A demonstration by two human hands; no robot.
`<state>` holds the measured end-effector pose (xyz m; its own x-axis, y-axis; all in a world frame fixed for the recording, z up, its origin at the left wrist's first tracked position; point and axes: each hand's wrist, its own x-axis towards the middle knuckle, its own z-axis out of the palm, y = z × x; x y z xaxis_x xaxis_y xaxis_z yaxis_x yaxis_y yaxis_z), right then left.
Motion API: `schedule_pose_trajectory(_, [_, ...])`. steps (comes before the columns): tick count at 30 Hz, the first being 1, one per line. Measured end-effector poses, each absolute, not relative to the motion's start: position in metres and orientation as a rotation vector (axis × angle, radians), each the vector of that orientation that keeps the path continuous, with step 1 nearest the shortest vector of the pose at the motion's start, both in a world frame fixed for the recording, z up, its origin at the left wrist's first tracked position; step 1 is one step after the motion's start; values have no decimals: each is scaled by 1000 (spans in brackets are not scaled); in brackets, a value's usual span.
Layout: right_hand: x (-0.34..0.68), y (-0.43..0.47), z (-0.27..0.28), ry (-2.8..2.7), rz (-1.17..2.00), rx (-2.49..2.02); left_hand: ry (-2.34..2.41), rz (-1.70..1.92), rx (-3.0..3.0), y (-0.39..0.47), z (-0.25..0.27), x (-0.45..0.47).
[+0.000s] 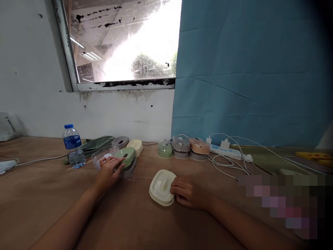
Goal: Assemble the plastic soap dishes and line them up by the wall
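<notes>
A cream, rounded-square shallow plastic dish [161, 189] lies on the brown-covered table in front of me. My right hand [191, 192] grips its right edge with bent fingers. Farther back on the left, my left hand [110, 171] reaches over a small stack. Its fingers and thumb close at the left edge of a green plastic piece [128, 156], which tops a grey one [130, 169]. Clear plastic covers [97, 158] lie beside and behind this hand, partly hidden by it. Several cream pieces [135, 146] are stacked just behind the green one.
A water bottle [74, 147] and a dark green pouch [99, 146] stand at the left. Along the back are lidded boxes in green [165, 149], grey [180, 144] and orange-pink [199, 146]. A white power strip [225, 151] with looping cables [229, 165] lies to their right.
</notes>
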<state>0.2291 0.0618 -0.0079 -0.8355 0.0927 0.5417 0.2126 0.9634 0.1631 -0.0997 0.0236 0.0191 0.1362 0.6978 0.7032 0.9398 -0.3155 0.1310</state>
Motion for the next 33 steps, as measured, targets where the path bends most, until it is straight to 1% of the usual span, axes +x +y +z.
schedule_pose_trajectory(3, [229,62,-8,-2555,-278,-208,-1568,-1066,-1999,29,34,-98])
schedule_pose_trajectory(10, [230,65,-11,-2578,-322,-214,-1539,-1230,-1861,83,102,-117])
schedule_pose_trajectory(13, [230,66,-12,-2587,-341,-207,-1561,-1319,-1807,88,111,-119])
schedule_pose_trajectory(15, [230,66,-11,-2590,-347,-198,-1521,-1270,-1897,78,104,-115])
schedule_pose_trajectory(18, [230,66,-10,-2594,-360,-196,-1407,-1029,-2139,53,80,-109])
schedule_pose_trajectory(21, [230,66,-10,-2588,-351,-188,-1388,-841,-2229,35,49,-109])
schedule_pose_trajectory(26, [230,66,-10,-2570,-307,-174,-1423,-784,-2240,36,14,-122])
schedule_pose_trajectory(33, [230,68,-13,-2570,-296,-185,-1446,-706,-2298,39,8,-125])
